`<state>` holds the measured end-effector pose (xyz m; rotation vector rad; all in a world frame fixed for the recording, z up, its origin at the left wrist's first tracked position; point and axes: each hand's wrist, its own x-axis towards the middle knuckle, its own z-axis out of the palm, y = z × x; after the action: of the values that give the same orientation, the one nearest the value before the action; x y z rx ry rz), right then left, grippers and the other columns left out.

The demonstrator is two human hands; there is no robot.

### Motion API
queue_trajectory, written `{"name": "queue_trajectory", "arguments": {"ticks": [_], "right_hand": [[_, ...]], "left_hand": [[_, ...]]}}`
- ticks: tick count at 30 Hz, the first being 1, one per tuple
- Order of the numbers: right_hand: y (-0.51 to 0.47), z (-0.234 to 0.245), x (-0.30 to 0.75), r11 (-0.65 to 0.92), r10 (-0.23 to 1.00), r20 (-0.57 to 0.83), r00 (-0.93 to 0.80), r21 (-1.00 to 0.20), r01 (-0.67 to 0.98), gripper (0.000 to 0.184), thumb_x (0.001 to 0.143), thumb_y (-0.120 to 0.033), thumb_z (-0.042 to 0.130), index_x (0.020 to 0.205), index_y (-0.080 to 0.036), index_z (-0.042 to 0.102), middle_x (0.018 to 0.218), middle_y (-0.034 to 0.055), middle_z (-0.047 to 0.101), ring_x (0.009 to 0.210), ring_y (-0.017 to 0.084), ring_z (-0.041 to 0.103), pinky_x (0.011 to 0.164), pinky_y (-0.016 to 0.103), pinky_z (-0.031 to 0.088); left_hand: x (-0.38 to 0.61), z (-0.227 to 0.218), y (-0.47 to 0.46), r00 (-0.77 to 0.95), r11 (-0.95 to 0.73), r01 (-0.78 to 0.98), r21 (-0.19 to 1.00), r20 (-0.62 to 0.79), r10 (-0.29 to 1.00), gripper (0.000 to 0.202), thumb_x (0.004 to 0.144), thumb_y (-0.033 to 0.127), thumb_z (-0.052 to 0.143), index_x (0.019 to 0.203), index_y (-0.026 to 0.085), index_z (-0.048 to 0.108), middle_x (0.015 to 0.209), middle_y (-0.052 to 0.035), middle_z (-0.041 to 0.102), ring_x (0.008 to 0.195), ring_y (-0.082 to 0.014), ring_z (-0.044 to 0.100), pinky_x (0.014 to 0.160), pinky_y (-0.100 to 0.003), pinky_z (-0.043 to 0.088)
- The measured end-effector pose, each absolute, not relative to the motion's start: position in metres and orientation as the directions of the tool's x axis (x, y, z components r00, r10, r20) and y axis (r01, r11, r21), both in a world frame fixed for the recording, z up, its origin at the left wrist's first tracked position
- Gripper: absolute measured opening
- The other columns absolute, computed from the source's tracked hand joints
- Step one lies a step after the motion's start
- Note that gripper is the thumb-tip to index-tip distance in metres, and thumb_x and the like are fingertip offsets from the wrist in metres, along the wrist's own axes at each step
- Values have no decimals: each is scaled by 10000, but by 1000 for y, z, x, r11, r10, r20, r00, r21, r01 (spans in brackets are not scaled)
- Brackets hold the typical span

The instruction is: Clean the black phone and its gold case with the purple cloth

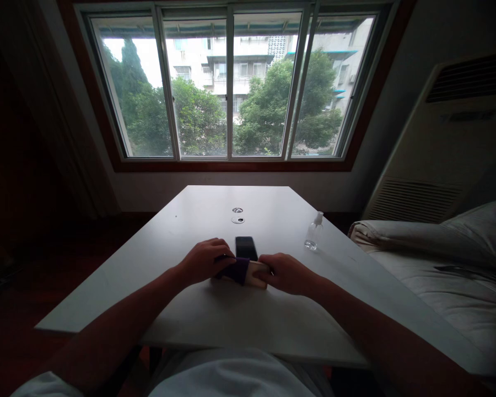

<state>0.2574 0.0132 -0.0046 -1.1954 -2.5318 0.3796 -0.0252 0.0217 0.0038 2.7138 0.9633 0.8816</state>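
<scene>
Our left hand (206,259) lies just left of the phone (246,247) and a little nearer to us, knuckles up, fingers curled down and closed over a purple cloth (236,270). That cloth is draped round the left and middle part of a tan block (259,274). The block rests on the white surface (215,317) right in front of the phone's near short edge, touching it or just beside it; we cannot tell which. To the right of the phone, our right hand (287,273) is closed on the block's bare right end, palm down, fingertips pinching it.

The block's long axis runs left to right, crosswise to the phone, whose own length points away from us toward the window. The block's right end sits slightly nearer to us than its left, so it lies a little skewed. Its left end is hidden under cloth and fingers.

We judge the work goes best if the right hand pins the block against the surface while the left hand handles the cloth. The cloth should lie flat and taut, not bunched, and any pull should run along the block's length so it does not swivel into the phone. Farther right of the phone stands a small clear spray bottle (313,232), upright and well apart from both hands.
</scene>
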Motion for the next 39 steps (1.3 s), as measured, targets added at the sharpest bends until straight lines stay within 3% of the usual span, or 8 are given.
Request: {"name": "queue_trajectory", "arguments": {"ticks": [7, 15, 21, 27, 31, 39], "right_hand": [[8, -9, 248, 623, 777, 237, -583, -426, 656, 238, 911, -419, 573, 916, -196, 655, 761, 8, 677, 609, 130, 569, 587, 253, 373], [8, -11, 250, 612, 788, 262, -557, -434, 661, 214, 913, -396, 571, 923, -200, 659, 763, 7, 675, 618, 135, 571, 592, 257, 380], [13, -15, 254, 594, 803, 263, -535, -429, 680, 207, 910, -393, 578, 906, -195, 640, 766, 12, 668, 619, 134, 562, 584, 254, 374], [16, -21, 257, 592, 805, 275, -525, -410, 694, 235, 924, -413, 566, 864, -194, 625, 739, 10, 651, 603, 130, 543, 573, 253, 350], [17, -21, 258, 583, 813, 273, -515, -392, 712, 241, 930, -415, 556, 847, -197, 614, 735, 9, 651, 607, 135, 553, 570, 253, 348], [16, -16, 255, 552, 833, 242, -498, -437, 710, 265, 942, -448, 548, 920, -200, 639, 767, 21, 668, 621, 143, 574, 564, 253, 369]], "left_hand": [[-21, 5, 19, 508, -735, 567, 371, 545, 667, 230, 962, 383, 576, 912, 194, 697, 959, -37, 668, 868, -145, 597, 776, -260, 468], [-26, 9, 18, 588, -740, 577, 344, 453, 670, 292, 967, 434, 558, 1105, 217, 696, 1074, -48, 661, 914, -157, 609, 793, -268, 481], [-45, 16, 27, 642, -731, 576, 365, 351, 681, 313, 921, 485, 616, 1078, 226, 694, 1078, -43, 660, 868, -152, 611, 762, -263, 485], [-65, 18, 38, 636, -641, 659, 393, 164, 754, 407, 829, 510, 711, 1127, 237, 665, 1032, -35, 681, 875, -181, 619, 723, -276, 490], [-69, 11, 44, 645, -641, 658, 394, 145, 751, 298, 872, 471, 664, 1038, 224, 686, 994, -33, 679, 867, -176, 611, 750, -287, 488], [-55, 10, 35, 615, -619, 638, 458, 182, 767, 444, 841, 494, 698, 1221, 278, 621, 1088, -30, 675, 919, -191, 622, 772, -290, 488]]}}
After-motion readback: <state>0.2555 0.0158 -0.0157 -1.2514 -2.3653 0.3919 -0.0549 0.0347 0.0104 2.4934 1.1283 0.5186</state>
